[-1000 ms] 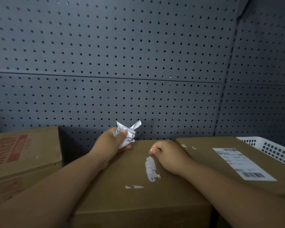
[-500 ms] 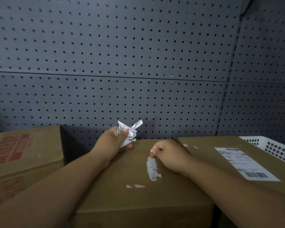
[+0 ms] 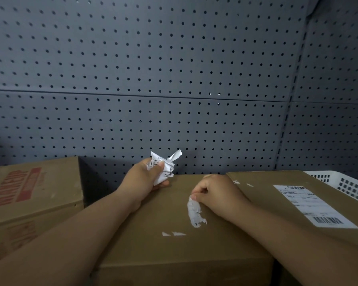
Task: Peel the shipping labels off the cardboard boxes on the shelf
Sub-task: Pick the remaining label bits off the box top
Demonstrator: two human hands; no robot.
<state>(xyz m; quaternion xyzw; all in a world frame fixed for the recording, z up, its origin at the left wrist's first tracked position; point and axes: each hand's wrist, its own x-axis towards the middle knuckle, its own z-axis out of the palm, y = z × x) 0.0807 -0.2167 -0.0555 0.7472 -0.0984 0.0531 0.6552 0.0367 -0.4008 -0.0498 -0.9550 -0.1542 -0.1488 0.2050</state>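
Shipping label (image 3: 312, 205) number two, the whole one with the barcode, sits untouched on top of the right box (image 3: 267, 193), so that's a full peel left to do. Middle box (image 3: 163, 254) is where the action is. Most of its label is already off, and what's left is a ragged leftover strip (image 3: 194, 213) of white backing toward the right side of the lid, plus a couple of tiny scraps (image 3: 174, 233) nearer to me. Right hand (image 3: 217, 195) is curled up on the lid with its fingertips (image 3: 194, 196) closed on the far end of that strip, looks like it's picking at the edge to get it lifting. Left hand (image 3: 145, 178) rests at the far left edge of the same box, fingers and thumb clamped round a crumpled wad (image 3: 163, 168) of torn-off label paper. Left box (image 3: 29, 188) with the red print shows no label on the faces I can see, can't say about the rest. A white basket (image 3: 343, 182) pokes in at far right behind the right box, and grey pegboard (image 3: 153, 79) backs the whole shelf. My guess is roughly halfway: this box is nearly clean, but the residue looks like the thin stuff that tears instead of lifting, and then the intact one needs doing.
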